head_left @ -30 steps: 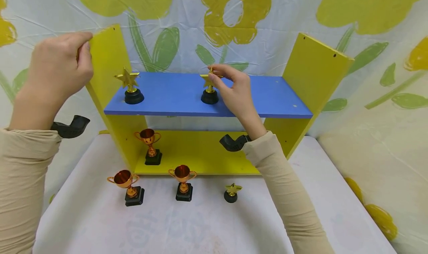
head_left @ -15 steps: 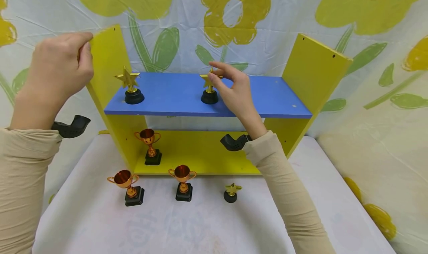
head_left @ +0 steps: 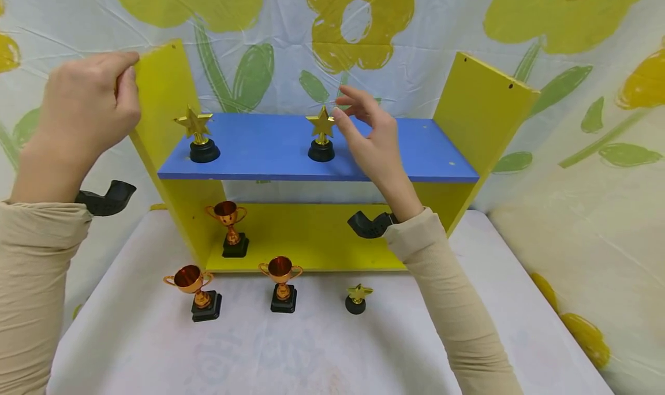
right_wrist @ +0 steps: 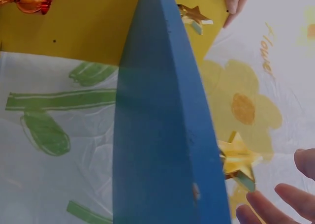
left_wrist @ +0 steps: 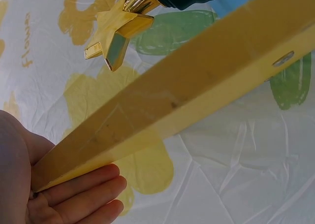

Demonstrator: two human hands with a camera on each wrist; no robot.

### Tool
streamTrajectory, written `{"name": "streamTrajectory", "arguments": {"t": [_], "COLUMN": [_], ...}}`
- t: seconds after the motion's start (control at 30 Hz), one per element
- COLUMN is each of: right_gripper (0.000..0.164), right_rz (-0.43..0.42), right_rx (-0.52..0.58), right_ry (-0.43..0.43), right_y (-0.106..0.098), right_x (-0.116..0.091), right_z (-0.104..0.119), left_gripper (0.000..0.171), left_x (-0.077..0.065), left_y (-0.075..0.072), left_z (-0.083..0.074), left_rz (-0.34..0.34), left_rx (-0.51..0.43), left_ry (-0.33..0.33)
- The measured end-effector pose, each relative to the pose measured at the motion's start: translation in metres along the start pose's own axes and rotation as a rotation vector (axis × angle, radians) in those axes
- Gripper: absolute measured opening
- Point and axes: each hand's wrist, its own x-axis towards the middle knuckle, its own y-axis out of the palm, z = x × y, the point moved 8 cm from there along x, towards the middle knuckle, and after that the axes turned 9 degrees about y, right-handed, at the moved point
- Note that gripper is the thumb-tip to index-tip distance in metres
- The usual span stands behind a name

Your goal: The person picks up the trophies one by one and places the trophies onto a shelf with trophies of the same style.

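Note:
A gold star trophy (head_left: 321, 134) on a black round base stands upright mid-shelf on the blue board (head_left: 260, 146). Just right of its star is my right hand (head_left: 371, 135), thumb and fingers spread and nothing held; in the right wrist view the fingertips (right_wrist: 261, 207) are apart from the star (right_wrist: 240, 155). My left hand (head_left: 93, 97) grips the top corner of the yellow left side panel (head_left: 163, 94). The left wrist view shows the panel's edge (left_wrist: 147, 106) between the thumb side and the fingers. Another star trophy (head_left: 197, 134) stands beside that panel.
One copper cup trophy (head_left: 232, 230) stands on the yellow lower shelf (head_left: 306, 233). In front, on the white tabletop (head_left: 249, 354), are two more cup trophies, left (head_left: 197, 291) and middle (head_left: 281, 282), and a small star trophy (head_left: 357, 298). The yellow right side panel (head_left: 483, 106) rises at the right.
My right hand has let go of the middle star trophy and moved slightly right, its fingers spreading. The trophy stays on the blue board. My left hand keeps its grip on the panel.

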Motion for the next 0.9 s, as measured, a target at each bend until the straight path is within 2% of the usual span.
{"name": "streamTrajectory", "arguments": {"t": [0.17,0.37,0.53,0.77,0.9], "right_gripper": [0.039,0.037,0.036,0.035,0.035], "right_rz": [-0.026,-0.026,-0.027,-0.017,-0.006], "right_rx": [0.014,0.064,0.062,0.064,0.067], "right_ry": [-0.068,-0.079,-0.093,-0.194,-0.209], "right_y": [-0.009,-0.017,-0.022,-0.029,-0.033], "right_x": [-0.006,-0.017,-0.026,-0.043,-0.052], "right_z": [0.001,0.009,0.015,0.030,0.033], "left_gripper": [0.042,0.043,0.043,0.043,0.042], "left_x": [0.000,0.000,-0.001,-0.001,-0.001], "left_y": [-0.002,0.000,0.001,0.001,0.001], "left_z": [-0.002,0.000,0.001,0.002,0.002], "left_rz": [-0.018,0.007,0.003,-0.002,-0.005], "left_rx": [-0.003,-0.003,-0.009,-0.002,-0.004], "left_ry": [0.014,-0.014,-0.003,-0.006,-0.001]}}
